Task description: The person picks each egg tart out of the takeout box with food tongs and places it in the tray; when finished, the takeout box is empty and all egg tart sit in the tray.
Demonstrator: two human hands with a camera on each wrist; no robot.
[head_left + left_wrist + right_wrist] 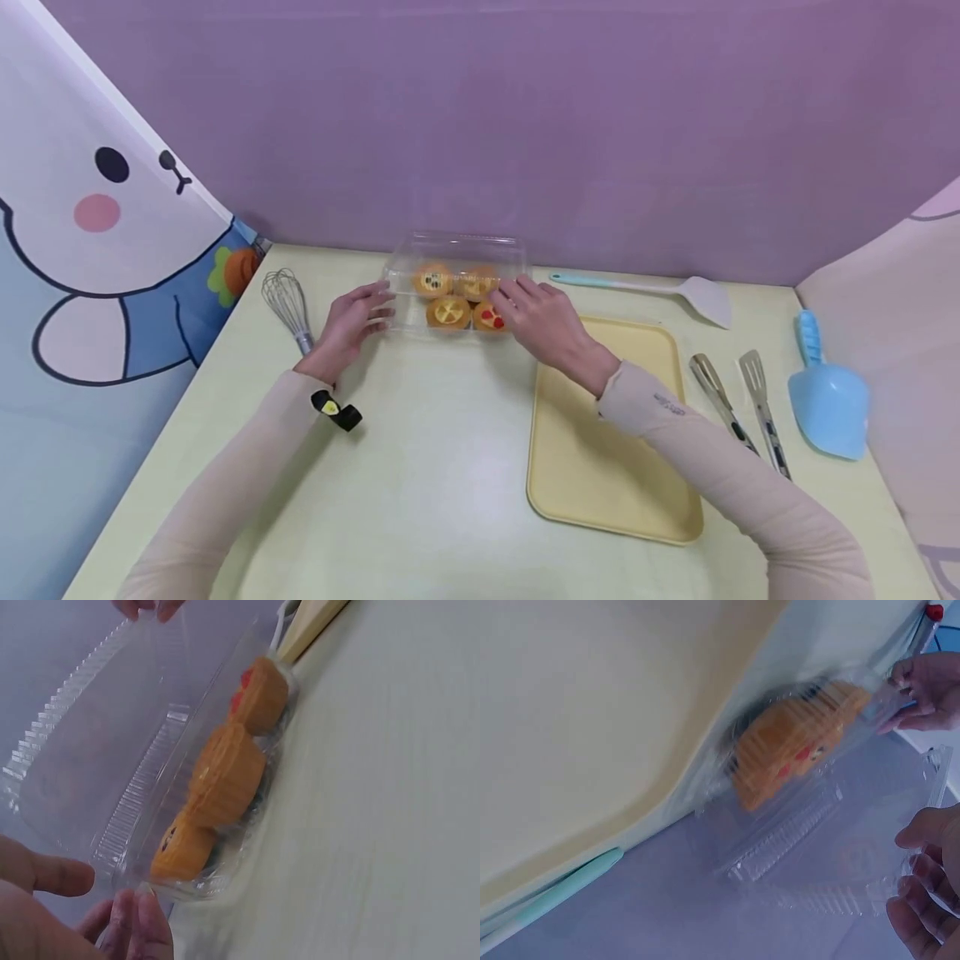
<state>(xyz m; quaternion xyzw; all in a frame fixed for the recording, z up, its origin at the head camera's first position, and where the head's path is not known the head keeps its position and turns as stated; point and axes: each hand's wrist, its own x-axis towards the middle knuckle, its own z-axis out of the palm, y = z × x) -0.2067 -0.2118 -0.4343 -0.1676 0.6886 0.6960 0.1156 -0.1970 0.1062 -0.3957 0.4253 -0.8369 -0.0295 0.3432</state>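
A clear plastic clamshell box [408,312] stands near the back of the table with its lid [97,742] raised at an angle. Several small round orange-brown cakes [448,312] sit inside; one shows red pieces on top, another a face-like pattern. My left hand [356,325] is at the box's left end, its fingertips touching the side and its thumb apart from the fingers. On the other side, my right hand [546,321] pinches the lid's free edge between thumb and fingers, as the right wrist view also shows.
A yellow tray [600,500] lies right of the box. A whisk [288,304] is at the left, a turner with a turquoise handle [585,281] behind the tray. Metal tongs [720,396], a slotted metal utensil [761,400] and a blue scoop [828,404] lie at the right.
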